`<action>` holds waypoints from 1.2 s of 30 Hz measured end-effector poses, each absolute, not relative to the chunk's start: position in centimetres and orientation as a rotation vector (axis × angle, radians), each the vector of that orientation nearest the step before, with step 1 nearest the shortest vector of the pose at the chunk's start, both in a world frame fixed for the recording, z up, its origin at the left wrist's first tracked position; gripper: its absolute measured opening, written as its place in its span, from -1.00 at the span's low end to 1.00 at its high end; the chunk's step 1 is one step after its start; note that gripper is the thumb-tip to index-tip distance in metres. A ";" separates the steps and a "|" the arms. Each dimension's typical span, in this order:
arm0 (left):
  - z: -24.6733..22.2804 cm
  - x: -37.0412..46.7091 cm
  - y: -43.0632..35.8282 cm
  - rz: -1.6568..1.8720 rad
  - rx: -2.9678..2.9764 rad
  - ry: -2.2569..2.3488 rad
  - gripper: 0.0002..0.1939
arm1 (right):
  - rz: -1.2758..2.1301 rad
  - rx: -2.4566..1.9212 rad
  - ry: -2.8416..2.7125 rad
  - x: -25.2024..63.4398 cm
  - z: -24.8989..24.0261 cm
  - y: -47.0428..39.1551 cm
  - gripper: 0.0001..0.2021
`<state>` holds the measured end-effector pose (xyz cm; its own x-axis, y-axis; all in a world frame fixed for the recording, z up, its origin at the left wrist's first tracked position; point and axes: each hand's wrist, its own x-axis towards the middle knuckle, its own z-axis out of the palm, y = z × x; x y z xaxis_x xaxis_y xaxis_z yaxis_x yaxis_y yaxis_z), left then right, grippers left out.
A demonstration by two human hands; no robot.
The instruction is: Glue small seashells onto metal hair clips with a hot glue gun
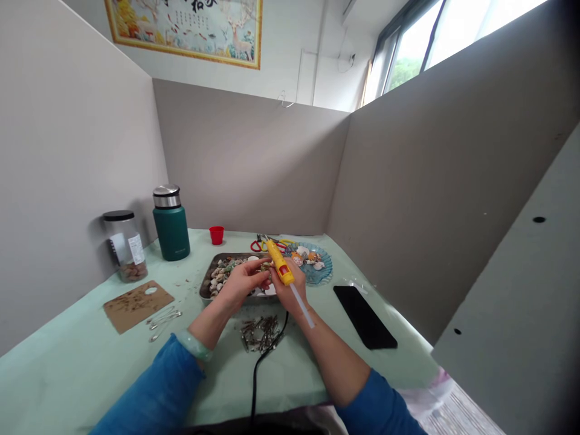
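Note:
My right hand (293, 290) is wrapped round a yellow hot glue gun (280, 263), and a translucent glue stick (302, 307) juts from its rear end toward my wrist. Beside it, my left hand (247, 281) is closed in a pinch with thumb and fingers near the gun; what it pinches is too small and hidden to name. Both hands are over a metal tray (203, 295) filled with small shells (220, 278). A black cord (255, 380) runs from below my right hand to the table's front edge.
Around lie metal clips (260, 333), safety pins (164, 319), cardboard (136, 305) and a black slab (365, 317). Behind are a jar (127, 248), green flask (171, 232), red cup (217, 235), red-handled tool (257, 246) and blue plate (327, 269) with shells. Grey partitions (249, 163) enclose the table.

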<state>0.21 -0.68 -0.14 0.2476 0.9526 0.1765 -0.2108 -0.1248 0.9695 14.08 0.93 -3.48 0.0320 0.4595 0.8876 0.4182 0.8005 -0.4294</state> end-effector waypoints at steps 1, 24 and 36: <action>-0.1 0.2 -0.7 1.208 1.298 0.809 -0.40 | 0.029 -0.711 -1.590 14.1 -3.5 1.0 -0.89; -1.0 0.0 -0.1 1.545 2.011 0.984 -0.66 | 0.299 -0.776 -1.499 14.1 -3.6 0.8 -0.85; -0.9 0.0 -0.3 1.553 2.155 0.897 -0.67 | 0.389 -0.833 -1.472 14.2 -3.1 0.3 -0.75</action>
<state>-0.01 -0.32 -0.95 0.2048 0.6618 0.7212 0.2944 -0.7443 0.5995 14.21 0.28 -3.07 0.1047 0.6948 0.7116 0.2530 0.6733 -0.6947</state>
